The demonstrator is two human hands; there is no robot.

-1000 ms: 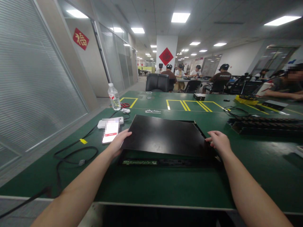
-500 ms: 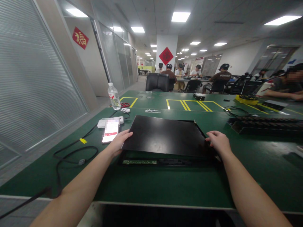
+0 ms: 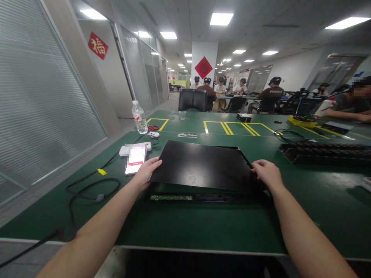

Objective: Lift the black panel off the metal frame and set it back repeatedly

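Observation:
A flat black cover panel (image 3: 203,166) lies over a low black chassis (image 3: 203,198) on the green table (image 3: 203,227). The panel's near edge sits lifted a little above the chassis front, where a green circuit strip shows. My left hand (image 3: 146,173) grips the panel's left edge. My right hand (image 3: 268,174) grips its right edge. Both forearms reach in from the near side.
A phone (image 3: 135,160) and a white power strip (image 3: 136,147) lie left of the panel, with black cables (image 3: 87,189) trailing toward the table's left edge. A water bottle (image 3: 139,118) stands farther back. A long black tray (image 3: 324,152) lies to the right. Several people sit at far tables.

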